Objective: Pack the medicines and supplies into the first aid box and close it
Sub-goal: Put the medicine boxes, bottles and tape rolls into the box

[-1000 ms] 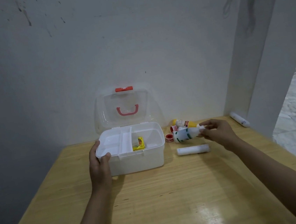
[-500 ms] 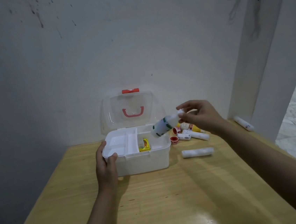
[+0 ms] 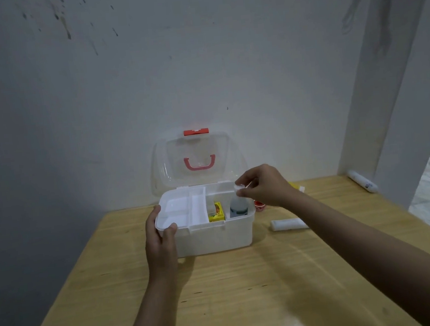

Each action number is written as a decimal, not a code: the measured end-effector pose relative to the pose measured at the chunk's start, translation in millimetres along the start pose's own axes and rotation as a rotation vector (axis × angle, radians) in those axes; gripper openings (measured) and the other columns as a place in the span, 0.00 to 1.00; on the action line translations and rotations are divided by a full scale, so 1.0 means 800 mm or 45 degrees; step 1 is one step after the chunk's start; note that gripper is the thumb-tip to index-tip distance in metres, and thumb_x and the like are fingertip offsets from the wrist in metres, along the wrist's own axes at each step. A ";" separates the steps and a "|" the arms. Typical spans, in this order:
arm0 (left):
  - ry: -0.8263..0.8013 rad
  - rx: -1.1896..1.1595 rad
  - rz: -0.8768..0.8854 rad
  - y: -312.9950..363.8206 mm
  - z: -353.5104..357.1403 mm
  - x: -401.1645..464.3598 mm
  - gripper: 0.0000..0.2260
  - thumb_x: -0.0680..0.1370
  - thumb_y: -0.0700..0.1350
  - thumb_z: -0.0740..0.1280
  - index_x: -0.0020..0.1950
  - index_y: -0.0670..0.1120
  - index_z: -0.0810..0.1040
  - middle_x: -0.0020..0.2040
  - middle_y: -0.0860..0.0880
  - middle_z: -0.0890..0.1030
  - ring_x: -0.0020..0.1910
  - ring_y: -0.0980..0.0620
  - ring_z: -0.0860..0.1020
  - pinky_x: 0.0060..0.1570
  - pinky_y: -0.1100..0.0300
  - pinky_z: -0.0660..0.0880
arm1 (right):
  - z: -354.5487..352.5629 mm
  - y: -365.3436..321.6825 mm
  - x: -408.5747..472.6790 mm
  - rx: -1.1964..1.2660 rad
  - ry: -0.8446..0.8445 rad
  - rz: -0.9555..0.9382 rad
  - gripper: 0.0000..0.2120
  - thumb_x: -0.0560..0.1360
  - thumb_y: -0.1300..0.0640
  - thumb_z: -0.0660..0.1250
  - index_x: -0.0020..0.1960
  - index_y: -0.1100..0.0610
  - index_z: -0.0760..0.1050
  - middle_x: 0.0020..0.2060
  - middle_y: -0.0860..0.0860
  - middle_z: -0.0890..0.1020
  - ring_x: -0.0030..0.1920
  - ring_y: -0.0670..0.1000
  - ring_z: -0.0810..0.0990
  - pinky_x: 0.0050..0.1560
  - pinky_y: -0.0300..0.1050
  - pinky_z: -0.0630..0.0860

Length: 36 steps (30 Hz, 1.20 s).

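Standing in the first aid box [image 3: 216, 238], the bottle [image 3: 238, 205] hangs from the right hand [image 3: 265, 185].

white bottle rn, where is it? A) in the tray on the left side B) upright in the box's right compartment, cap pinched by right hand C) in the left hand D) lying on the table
B: the white bottle stands upright in the first aid box beside the yellow packet, its cap pinched by the right hand.

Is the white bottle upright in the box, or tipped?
Upright. The white bottle stands in the first aid box, cap up, pinched by the right hand, beside the yellow packet.
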<state>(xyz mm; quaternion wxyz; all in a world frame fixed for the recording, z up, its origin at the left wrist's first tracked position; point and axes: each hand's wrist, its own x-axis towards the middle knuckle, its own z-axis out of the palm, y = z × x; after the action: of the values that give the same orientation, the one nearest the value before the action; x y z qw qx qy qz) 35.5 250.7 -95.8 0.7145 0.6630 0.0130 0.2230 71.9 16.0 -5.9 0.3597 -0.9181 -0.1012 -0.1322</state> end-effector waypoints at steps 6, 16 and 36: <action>-0.004 0.008 0.011 0.001 0.001 -0.001 0.27 0.69 0.48 0.60 0.70 0.52 0.67 0.63 0.55 0.71 0.58 0.55 0.71 0.45 0.67 0.69 | -0.018 0.035 -0.014 0.296 0.117 0.038 0.10 0.70 0.55 0.73 0.50 0.57 0.83 0.40 0.50 0.85 0.39 0.48 0.83 0.44 0.43 0.81; 0.035 0.050 0.013 -0.004 0.004 0.002 0.27 0.68 0.48 0.59 0.69 0.53 0.67 0.64 0.52 0.70 0.59 0.51 0.70 0.44 0.64 0.69 | -0.052 0.184 -0.002 0.223 0.500 0.632 0.12 0.69 0.61 0.73 0.53 0.60 0.81 0.50 0.57 0.84 0.48 0.51 0.79 0.53 0.45 0.75; 0.040 0.080 0.010 -0.002 0.005 0.002 0.28 0.68 0.49 0.59 0.70 0.52 0.66 0.64 0.52 0.69 0.59 0.51 0.69 0.43 0.65 0.69 | -0.043 0.193 0.005 0.460 0.731 0.642 0.12 0.70 0.60 0.72 0.54 0.57 0.81 0.47 0.52 0.82 0.49 0.51 0.79 0.49 0.43 0.72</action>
<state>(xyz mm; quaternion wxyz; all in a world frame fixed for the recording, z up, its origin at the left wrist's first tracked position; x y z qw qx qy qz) 38.3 247.4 -96.4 0.6921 0.6816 0.0285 0.2356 113.2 -118.8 -78.1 0.5497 -0.7621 0.2094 -0.2706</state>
